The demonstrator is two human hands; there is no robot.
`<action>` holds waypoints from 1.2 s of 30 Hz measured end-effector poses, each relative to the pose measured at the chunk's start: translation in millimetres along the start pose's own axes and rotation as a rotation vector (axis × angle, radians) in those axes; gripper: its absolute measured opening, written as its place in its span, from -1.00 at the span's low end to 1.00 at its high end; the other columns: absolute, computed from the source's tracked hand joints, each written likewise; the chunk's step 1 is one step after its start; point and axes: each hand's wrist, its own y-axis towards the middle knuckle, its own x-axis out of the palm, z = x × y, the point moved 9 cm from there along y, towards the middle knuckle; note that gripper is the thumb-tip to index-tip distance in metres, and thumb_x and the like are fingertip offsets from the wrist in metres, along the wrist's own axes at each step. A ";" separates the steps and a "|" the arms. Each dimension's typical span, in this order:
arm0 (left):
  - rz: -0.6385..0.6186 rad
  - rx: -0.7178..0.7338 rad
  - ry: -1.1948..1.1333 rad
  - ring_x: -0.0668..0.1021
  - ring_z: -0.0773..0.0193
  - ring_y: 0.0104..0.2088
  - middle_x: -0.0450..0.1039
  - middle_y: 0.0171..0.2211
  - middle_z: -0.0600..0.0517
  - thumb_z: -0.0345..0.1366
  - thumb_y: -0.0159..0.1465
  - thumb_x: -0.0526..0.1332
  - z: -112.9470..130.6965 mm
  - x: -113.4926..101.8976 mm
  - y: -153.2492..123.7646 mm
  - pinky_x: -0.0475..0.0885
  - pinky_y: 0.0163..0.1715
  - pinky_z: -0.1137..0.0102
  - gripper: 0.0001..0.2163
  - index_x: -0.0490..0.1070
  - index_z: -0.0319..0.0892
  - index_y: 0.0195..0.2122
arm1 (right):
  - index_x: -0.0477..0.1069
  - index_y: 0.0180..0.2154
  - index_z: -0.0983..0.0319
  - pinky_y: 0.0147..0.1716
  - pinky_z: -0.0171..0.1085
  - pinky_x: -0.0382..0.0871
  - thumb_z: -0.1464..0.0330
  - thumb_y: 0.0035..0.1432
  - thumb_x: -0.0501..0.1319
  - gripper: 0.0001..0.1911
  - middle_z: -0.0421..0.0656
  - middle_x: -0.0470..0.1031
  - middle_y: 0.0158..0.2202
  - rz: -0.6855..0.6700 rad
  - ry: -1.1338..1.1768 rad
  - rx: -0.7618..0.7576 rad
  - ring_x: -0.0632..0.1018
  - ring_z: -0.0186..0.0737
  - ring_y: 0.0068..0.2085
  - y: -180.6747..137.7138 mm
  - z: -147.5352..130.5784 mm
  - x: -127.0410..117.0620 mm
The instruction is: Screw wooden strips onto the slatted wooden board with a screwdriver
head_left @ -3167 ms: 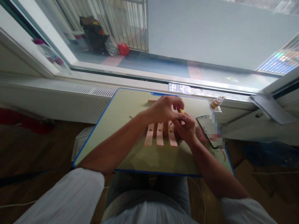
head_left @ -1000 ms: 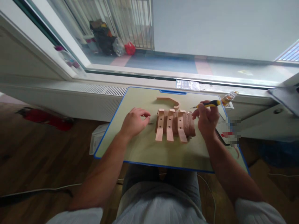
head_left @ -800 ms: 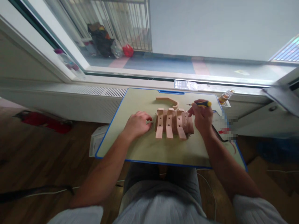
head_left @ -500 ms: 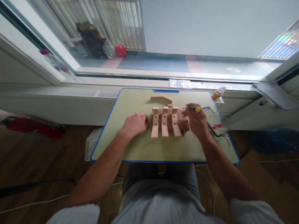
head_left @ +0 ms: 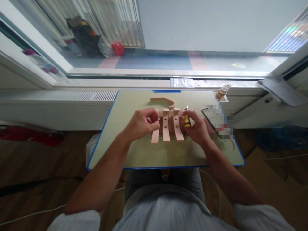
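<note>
My left hand is closed in a pinch at the left wooden strip, with a small shiny screw at its fingertips. In my right hand is a short yellow and black screwdriver, its metal tip pointing away from me. Between the hands stand two more pale wooden strips with bent tops, the middle one and the right one, each with two dark holes. They lie across a brownish ribbed block, mostly hidden by the strips and my right hand.
A hook-shaped wooden strip lies behind the block. All rest on a pale tabletop with a blue rim. To the right lies a dark-framed, partly blurred device. A small bottle stands by the far right corner, below the window.
My left hand has risen from the tabletop and moved right to the left strip, covering its upper part. My right hand has turned the screwdriver so its tip points away and moved slightly left.
</note>
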 end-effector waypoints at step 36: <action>-0.264 0.016 0.092 0.53 0.33 -0.45 0.66 -0.41 0.08 -0.25 0.31 0.35 12.6 84.5 26.9 0.33 -0.45 0.45 -0.83 0.77 -0.08 -0.19 | 0.55 0.10 0.05 0.28 0.10 0.48 0.13 0.15 0.57 -0.47 -0.07 0.64 0.11 -0.037 0.219 0.158 0.62 0.08 0.17 2.6 11.5 4.8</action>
